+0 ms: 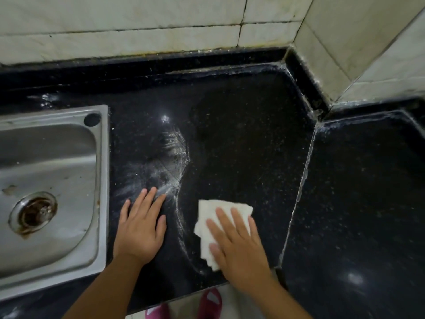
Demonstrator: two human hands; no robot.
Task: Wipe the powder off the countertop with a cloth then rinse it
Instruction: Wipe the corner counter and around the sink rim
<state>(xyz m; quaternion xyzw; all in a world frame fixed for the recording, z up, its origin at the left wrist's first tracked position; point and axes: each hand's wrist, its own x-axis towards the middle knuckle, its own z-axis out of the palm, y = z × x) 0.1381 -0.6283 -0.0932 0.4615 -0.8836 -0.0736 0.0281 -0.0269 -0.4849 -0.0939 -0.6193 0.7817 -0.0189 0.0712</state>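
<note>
The right hand (239, 247) lay flat, fingers straight and slightly spread, pressing a folded white cloth (220, 224) onto the black speckled stone tabletop (248, 139) near its front edge. The left hand (140, 229) rested flat beside it, fingers straight and holding nothing, fingertips at the smear of white powder (170, 166). That powder lay to the cloth's left and farther back, its curved ridge running roughly front to back, so the right hand was the one placed to sweep it. The cloth's long axis ran front to back, tilted slightly right. The stainless steel sink (101, 180) sat just left of the powder.
</note>
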